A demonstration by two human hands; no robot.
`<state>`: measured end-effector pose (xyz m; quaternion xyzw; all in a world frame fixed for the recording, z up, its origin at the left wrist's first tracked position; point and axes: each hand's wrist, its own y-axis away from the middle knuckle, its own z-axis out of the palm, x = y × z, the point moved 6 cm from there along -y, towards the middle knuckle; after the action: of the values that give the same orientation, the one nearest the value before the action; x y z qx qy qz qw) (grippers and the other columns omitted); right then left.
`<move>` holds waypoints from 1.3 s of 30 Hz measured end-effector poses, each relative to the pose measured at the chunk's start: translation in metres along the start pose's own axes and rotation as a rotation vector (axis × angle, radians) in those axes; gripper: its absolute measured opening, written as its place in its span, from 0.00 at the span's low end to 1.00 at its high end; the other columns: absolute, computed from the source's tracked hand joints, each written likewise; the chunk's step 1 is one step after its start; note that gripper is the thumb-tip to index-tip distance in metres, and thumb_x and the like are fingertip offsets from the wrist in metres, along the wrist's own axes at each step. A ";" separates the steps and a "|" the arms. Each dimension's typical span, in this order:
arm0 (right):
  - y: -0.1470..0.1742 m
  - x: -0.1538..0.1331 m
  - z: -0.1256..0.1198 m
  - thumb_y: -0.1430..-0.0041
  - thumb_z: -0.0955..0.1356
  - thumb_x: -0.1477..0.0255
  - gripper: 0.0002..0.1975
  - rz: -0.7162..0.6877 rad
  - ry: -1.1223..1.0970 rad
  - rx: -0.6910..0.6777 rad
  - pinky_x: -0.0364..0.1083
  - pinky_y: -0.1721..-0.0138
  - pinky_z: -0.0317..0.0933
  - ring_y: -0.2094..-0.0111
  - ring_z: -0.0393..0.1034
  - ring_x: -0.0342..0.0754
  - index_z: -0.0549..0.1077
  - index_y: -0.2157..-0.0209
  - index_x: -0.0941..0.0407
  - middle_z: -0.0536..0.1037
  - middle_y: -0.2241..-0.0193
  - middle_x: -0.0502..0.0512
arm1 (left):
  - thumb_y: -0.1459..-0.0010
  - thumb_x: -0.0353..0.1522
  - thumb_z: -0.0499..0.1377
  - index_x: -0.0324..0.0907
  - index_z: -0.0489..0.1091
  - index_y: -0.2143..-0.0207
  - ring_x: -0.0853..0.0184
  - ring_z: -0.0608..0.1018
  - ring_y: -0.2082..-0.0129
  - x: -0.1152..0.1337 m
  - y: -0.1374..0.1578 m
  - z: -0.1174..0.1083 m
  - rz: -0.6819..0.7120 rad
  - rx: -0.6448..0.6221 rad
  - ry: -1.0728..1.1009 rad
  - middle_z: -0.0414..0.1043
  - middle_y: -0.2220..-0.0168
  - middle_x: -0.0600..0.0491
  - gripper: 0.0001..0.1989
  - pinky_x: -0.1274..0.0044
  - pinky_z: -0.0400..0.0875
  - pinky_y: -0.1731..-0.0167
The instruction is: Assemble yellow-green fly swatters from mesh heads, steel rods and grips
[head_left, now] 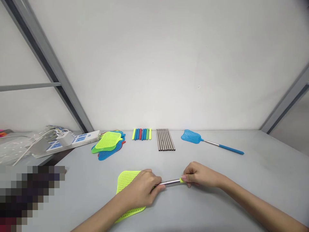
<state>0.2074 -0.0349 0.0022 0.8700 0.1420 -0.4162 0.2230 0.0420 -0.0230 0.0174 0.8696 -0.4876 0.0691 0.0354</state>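
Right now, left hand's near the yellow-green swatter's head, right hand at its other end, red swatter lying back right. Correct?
Wrong colour: the back-right swatter is blue, not red, per the head view. Left hand, right hand and yellow-green swatter are as you say.

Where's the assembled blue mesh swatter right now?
Head view, right of centre: the blue mesh swatter with a metal shaft lies on the grey tabletop, right of the row of silvery metal tubes and beyond the right hand.
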 end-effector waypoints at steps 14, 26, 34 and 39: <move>0.005 0.002 0.014 0.46 0.61 0.61 0.19 0.146 -0.325 -0.260 0.40 0.84 0.36 0.86 0.43 0.35 0.64 0.83 0.61 0.53 0.90 0.44 | 0.41 0.35 0.43 0.41 0.57 0.79 0.70 0.62 0.80 0.014 0.001 -0.001 0.064 0.053 -0.044 0.63 0.81 0.55 0.15 0.77 0.55 0.72; 0.003 -0.005 -0.001 0.54 0.68 0.60 0.17 0.016 -0.120 -0.191 0.37 0.80 0.49 0.81 0.58 0.38 0.69 0.70 0.60 0.66 0.83 0.47 | 0.40 0.37 0.42 0.40 0.59 0.79 0.70 0.65 0.78 0.009 -0.005 -0.012 0.033 0.031 -0.003 0.62 0.82 0.56 0.18 0.77 0.56 0.71; -0.001 0.006 -0.022 0.53 0.66 0.59 0.18 0.011 -0.066 -0.064 0.38 0.78 0.52 0.79 0.58 0.39 0.72 0.72 0.61 0.68 0.81 0.50 | 0.41 0.35 0.46 0.40 0.59 0.79 0.70 0.66 0.72 0.000 -0.005 -0.018 0.089 0.015 0.131 0.63 0.78 0.56 0.15 0.75 0.56 0.64; -0.002 0.005 -0.020 0.51 0.65 0.60 0.17 -0.004 -0.043 -0.035 0.39 0.78 0.51 0.79 0.57 0.39 0.73 0.72 0.61 0.68 0.81 0.50 | 0.40 0.33 0.44 0.40 0.58 0.78 0.70 0.65 0.73 0.001 -0.005 -0.015 0.084 0.033 0.183 0.62 0.78 0.56 0.14 0.75 0.56 0.64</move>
<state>0.2230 -0.0231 0.0086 0.8566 0.1461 -0.4328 0.2401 0.0455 -0.0197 0.0328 0.8390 -0.5171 0.1576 0.0624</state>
